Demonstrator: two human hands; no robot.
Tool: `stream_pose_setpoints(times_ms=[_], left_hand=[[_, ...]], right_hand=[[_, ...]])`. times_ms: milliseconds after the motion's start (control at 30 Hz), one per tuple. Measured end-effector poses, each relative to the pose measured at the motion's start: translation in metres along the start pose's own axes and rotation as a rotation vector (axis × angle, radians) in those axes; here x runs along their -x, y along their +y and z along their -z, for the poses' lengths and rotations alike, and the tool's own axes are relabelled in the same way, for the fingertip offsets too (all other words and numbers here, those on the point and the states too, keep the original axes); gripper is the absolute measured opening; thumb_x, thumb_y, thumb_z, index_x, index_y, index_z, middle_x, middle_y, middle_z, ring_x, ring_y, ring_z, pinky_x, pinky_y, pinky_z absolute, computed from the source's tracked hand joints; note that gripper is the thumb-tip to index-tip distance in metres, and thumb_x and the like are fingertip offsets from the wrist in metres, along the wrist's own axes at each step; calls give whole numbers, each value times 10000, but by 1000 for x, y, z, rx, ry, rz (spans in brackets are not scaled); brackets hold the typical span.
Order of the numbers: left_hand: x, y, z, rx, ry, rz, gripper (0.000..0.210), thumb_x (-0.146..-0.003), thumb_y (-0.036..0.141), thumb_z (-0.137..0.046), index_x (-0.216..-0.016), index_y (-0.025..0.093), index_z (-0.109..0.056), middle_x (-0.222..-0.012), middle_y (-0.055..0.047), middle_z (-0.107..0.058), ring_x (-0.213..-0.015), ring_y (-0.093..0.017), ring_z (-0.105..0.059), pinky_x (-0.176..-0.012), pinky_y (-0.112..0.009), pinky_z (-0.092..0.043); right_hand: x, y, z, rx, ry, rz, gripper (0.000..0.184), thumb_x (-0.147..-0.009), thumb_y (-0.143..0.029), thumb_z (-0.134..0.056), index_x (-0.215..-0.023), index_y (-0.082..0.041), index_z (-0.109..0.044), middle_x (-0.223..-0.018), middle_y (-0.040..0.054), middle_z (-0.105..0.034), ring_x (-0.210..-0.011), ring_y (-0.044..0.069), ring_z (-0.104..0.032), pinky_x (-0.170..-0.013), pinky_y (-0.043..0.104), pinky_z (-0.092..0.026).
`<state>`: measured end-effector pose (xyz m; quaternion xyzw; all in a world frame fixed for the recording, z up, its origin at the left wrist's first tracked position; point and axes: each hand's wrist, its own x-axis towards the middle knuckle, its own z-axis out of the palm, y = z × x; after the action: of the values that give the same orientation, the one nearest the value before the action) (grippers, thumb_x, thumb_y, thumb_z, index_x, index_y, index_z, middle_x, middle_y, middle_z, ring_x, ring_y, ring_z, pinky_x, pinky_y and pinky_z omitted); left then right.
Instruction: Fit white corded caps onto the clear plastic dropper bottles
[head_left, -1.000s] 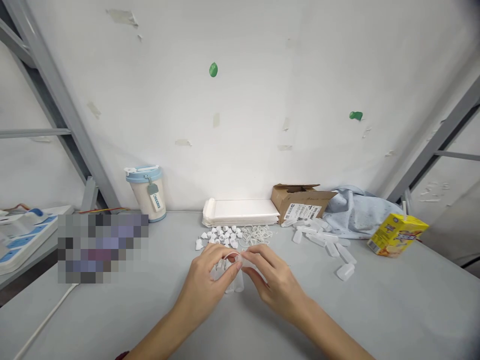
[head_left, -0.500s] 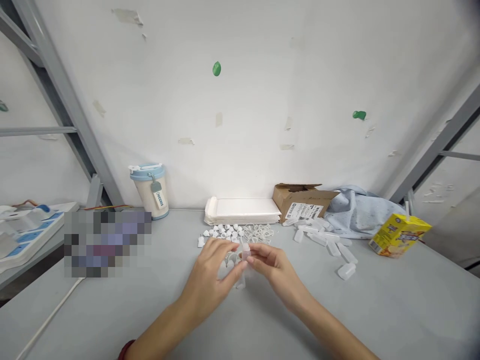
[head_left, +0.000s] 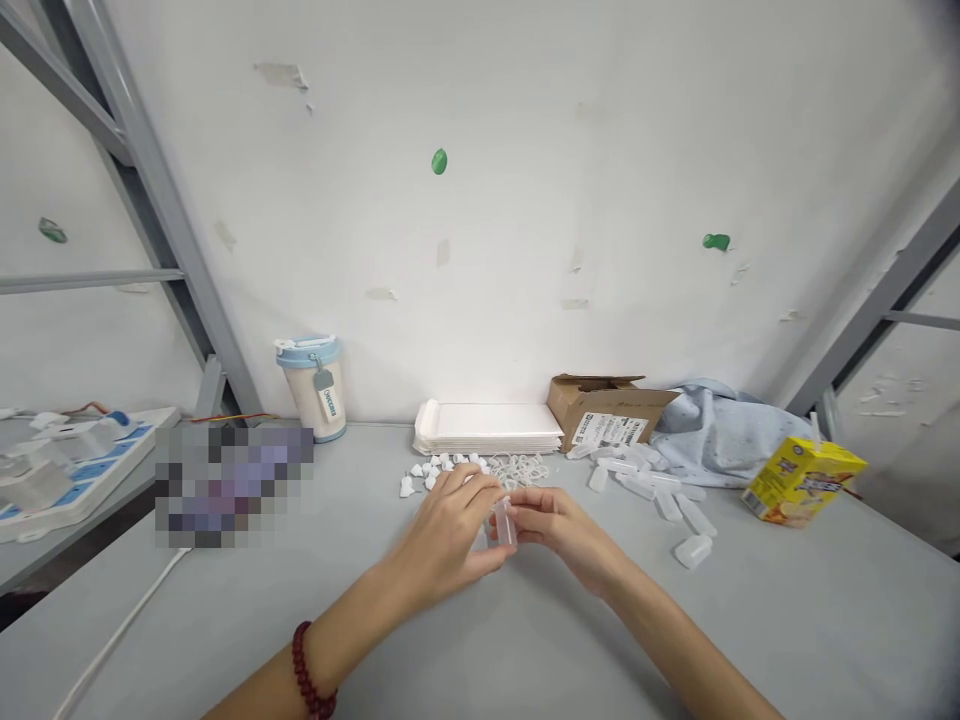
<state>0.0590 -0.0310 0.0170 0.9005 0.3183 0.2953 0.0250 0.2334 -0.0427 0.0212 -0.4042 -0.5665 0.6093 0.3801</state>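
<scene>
A small clear plastic tube (head_left: 506, 526) is held upright between my two hands, above the grey table. My left hand (head_left: 456, 528) has its fingertips at the tube's top and its thumb near the bottom. From the other side, my right hand (head_left: 551, 520) pinches the tube between thumb and fingers. Just beyond my left hand lie several small white caps (head_left: 446, 461), partly hidden by it. Beside them is a heap of thin whitish loops (head_left: 519, 468). Another clear piece (head_left: 481, 540) shows partly behind my left hand.
Several translucent tubes (head_left: 636, 484) lie at the right by an open cardboard box (head_left: 611, 418). White padded envelopes (head_left: 495, 425) are stacked at the wall. A yellow drink carton (head_left: 804, 482), a blue cloth (head_left: 724, 430), a cup (head_left: 315, 395) and a power strip (head_left: 112, 470) stand around.
My left hand has shifted right and closed in, its fingers now over the tube's top and its thumb lower. The tube sits slightly lower and further right. The view has shifted a little.
</scene>
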Motion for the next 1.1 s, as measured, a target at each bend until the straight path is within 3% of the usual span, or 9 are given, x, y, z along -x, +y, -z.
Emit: stream_pose_setpoints(times_ms=[100, 200, 433, 800, 967, 1100], left_hand=[[-1, 1, -2, 34, -73, 28, 269, -697, 240, -634, -950, 191, -561, -948, -53, -611, -993, -255, -471, -841, -383, -410], [1, 1, -5, 65, -152, 60, 240, -672, 234, -640, -898, 198, -570, -872, -36, -606, -962, -248, -466, -810, -361, -408], [4, -3, -7, 97, -209, 110, 207, -674, 232, -621, -871, 190, -571, -835, -26, -590, -924, -227, -452, -794, -336, -392], [2, -6, 1, 103, -189, 137, 155, -754, 273, -573, -887, 193, -578, -885, -47, -601, -929, -233, -479, -793, -359, -411], [-21, -21, 1, -38, -170, 169, 167, -816, 174, -458, -895, 185, -604, -888, -57, -626, -943, -222, -514, -762, -330, -442], [-50, -30, -8, -157, -230, 98, 188, -790, 124, -469, -850, 165, -643, -825, -72, -631, -886, -237, -514, -714, -323, -438]], right_hand=[[0, 3, 9, 217, -24, -109, 250, -767, -344, -553, -646, -131, -605, -597, 2, -582, -584, 113, -573, -503, 203, -415], [-3, 10, 11, 374, -5, -149, 230, -751, -325, -543, -626, -133, -568, -584, -1, -582, -494, 90, -537, -406, 179, -348], [-8, 26, 3, 380, 24, -155, 141, -727, -278, -522, -708, -140, -542, -591, -17, -582, -412, 74, -530, -329, 160, -331], [-10, 26, -2, 360, 57, -172, 94, -706, -231, -505, -725, -142, -532, -542, -39, -563, -381, 78, -542, -304, 156, -320], [-12, 20, 9, 646, 106, -125, 139, -762, -225, -469, -788, -139, -576, -658, 7, -645, -456, 104, -602, -350, 177, -378], [-13, 9, 38, 880, 325, -92, 168, -814, -197, -432, -780, -142, -588, -710, 40, -659, -529, 127, -614, -476, 216, -410]])
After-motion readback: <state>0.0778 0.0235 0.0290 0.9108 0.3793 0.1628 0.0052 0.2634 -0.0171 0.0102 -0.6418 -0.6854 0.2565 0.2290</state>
